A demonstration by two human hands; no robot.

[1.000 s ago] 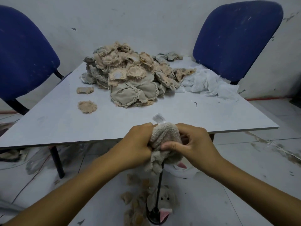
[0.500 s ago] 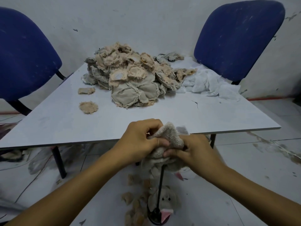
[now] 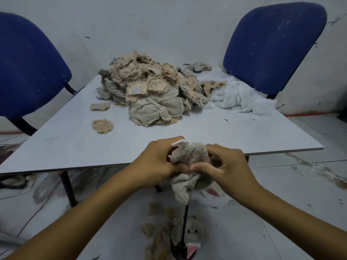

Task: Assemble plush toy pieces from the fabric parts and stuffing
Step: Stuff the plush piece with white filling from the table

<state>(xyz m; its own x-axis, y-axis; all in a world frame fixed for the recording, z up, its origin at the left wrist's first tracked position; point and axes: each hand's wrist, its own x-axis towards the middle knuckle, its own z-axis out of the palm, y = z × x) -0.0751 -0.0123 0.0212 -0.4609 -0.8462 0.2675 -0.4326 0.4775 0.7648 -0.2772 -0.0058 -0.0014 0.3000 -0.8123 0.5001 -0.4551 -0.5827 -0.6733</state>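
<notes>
A grey fuzzy plush piece (image 3: 189, 156) is held just in front of the table's near edge, over a thin black upright rod (image 3: 185, 220) that rises from the floor. My left hand (image 3: 157, 162) grips its left side, fingers curled over the top. My right hand (image 3: 225, 166) pinches its right side with thumb and fingers. A small white tag (image 3: 177, 143) sticks out at the top. A big pile of beige and grey fabric parts (image 3: 150, 91) lies at the back of the table, with white stuffing (image 3: 240, 94) to its right.
The white table (image 3: 75, 143) carries two loose beige fabric bits (image 3: 102, 125) at the left. Blue chairs stand at the back left (image 3: 28, 68) and back right (image 3: 272, 45). A finished plush head (image 3: 193, 233) and beige scraps (image 3: 157, 231) lie on the floor below my hands.
Both hands have worked the plush piece, turning and bunching it; a fuzzy flap now hangs lower below my hands and the tag shows at the top left.
</notes>
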